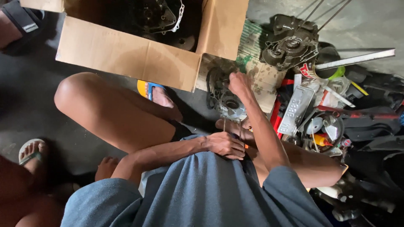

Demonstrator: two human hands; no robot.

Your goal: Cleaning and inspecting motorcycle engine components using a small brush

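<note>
The right hand (239,83) rests on the top edge of a greasy engine part (225,101) — fingers curled down over its rim, though whether they grip it tight cannot be told. The part stands on dirty cardboard (263,80) on the floor, just in front of the person's feet, its round metal hub facing the camera and two thin studs running down from it toward the lap. The left hand (225,145) sits low against the grey shirt (210,189), fingers bunched together near the studs' lower ends; what they pinch is hidden. A large open carton (126,54) lies to the left of the part, with dark engine pieces and a gasket inside. To the right sit another engine case (290,44), a metal plate (296,110) and a heap of mixed parts. A bare knee (75,94) is raised on the left, and another person's sandalled foot (31,151) shows at the left edge.
</note>
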